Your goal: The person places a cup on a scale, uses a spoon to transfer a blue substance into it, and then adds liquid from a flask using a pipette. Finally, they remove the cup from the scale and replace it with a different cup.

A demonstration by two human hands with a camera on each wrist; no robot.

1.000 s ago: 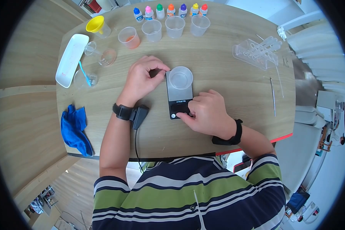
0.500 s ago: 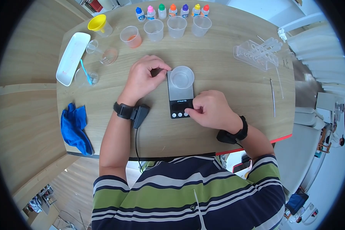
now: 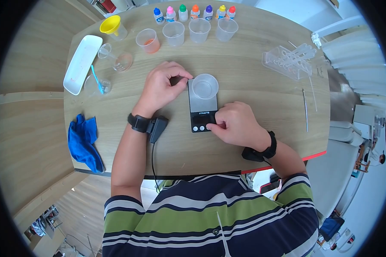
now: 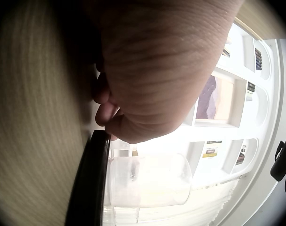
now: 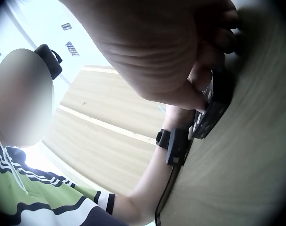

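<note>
A black-and-silver digital scale (image 3: pixel 203 105) lies on the table in front of the person, with a clear plastic cup (image 3: pixel 204 87) standing on its platform. At the scale's far left corner, the left hand (image 3: pixel 164 87) has its index fingertip and thumb on the edge. The left wrist view shows these curled fingers against the dark end of the scale (image 4: pixel 88 179). The right hand (image 3: pixel 237 123) grips the near right side, fingers bent along the edge and thumb on the rightmost button. In the right wrist view this thumb (image 5: pixel 192 96) presses beside the buttons.
Along the far edge stand several colour-capped bottles (image 3: pixel 183 13) and clear cups (image 3: pixel 199 31), one holding orange liquid (image 3: pixel 148 42). At left are a white tray (image 3: pixel 82 64), a yellow funnel (image 3: pixel 110 25) and a blue cloth (image 3: pixel 85 143). A clear rack (image 3: pixel 287 64) and a metal rod (image 3: pixel 305 110) lie right.
The right hand has drawn back to the right, its thumb going from the left button to the rightmost one and uncovering the other buttons. The left hand has stayed at the corner.
</note>
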